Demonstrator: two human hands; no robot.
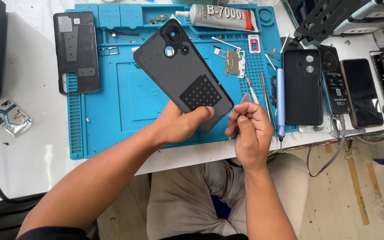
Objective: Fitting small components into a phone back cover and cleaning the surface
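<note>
matt grey plastic back cover (183, 71), blue rubbery mat (125, 111)

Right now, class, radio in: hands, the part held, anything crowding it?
Left hand grips back cover. Right hand pinches pick at cover's edge. Tweezers and screwdriver close by on mat.

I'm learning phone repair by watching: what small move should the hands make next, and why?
Probably bring the right hand with its thin triangular pick to the back cover's lower edge: the left hand holds that cover tilted above the blue mat, and the pick sits just beside it.
</note>
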